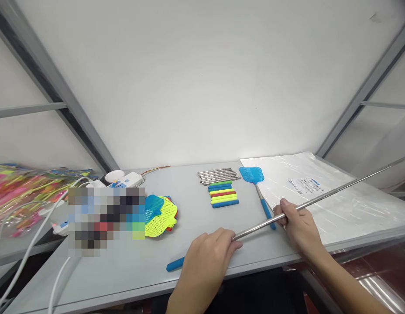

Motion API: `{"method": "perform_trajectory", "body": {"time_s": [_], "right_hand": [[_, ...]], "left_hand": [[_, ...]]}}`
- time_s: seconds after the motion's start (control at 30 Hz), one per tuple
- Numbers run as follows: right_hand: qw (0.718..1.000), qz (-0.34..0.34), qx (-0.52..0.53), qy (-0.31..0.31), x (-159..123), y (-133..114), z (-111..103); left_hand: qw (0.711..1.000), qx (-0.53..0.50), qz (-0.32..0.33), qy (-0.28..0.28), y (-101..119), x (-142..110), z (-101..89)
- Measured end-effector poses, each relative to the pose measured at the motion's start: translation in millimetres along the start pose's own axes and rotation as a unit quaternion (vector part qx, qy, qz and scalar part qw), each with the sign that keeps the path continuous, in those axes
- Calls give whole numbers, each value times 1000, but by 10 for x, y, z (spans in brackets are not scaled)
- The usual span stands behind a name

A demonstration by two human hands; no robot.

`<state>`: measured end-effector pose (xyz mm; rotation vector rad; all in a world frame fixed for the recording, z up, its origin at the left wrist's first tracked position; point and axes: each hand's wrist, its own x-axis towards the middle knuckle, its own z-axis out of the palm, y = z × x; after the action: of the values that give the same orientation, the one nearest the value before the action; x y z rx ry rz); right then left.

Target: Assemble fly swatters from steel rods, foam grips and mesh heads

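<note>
Pose — left hand [207, 257] knuckles-up, clamped round blue handle [175, 264] | right hand [297, 223] apart, thumb uppermost, pinching steel rod [327, 194]

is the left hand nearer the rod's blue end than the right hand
Yes, the blue end shows beside the left hand, while the right hand holds the rod farther along.

Desk [189, 231], left: fly-swatter heads [165, 218] are lying
Behind handles [224, 201]: telescopic rods [218, 176] are lying
Right of handles: a fly-swatter [264, 206] is lying
</note>
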<state>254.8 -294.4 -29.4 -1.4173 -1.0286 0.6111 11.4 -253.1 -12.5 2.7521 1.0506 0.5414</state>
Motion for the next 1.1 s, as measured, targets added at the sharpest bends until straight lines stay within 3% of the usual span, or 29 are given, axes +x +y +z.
{"method": "perform_trajectory", "body": {"time_s": [0.23,0.4,0.5,0.63,0.73,0.83,0.93,1.03,1.1], "right_hand": [[999,16,28,-24,34,-42,-36],[980,45,175,83,135,-103,-84],[966,54,227,112,195,-121,-110],[964,47,250,81,205,-124,-62],[965,46,250,55,92,-125,91],[968,53,243,-31,-109,-141,331],[959,64,253,-109,-244,-178,497],[951,85,266,-131,-190,-216,429],[937,111,320,-82,-53,-219,238]], "left_hand": [[1000,7,-3,18,-30,-102,-41],[997,-17,-35,71,-334,-250,-241],[992,-78,-44,89,-457,-298,-344],[982,-135,-41,124,-432,-305,-360],[978,-154,-30,135,-304,-254,-276],[980,-176,-12,88,-137,-171,-158],[976,-204,-19,79,-59,-127,-100],[972,-214,-27,91,-155,-162,-148],[974,-202,-39,96,-289,-218,-219]]}}
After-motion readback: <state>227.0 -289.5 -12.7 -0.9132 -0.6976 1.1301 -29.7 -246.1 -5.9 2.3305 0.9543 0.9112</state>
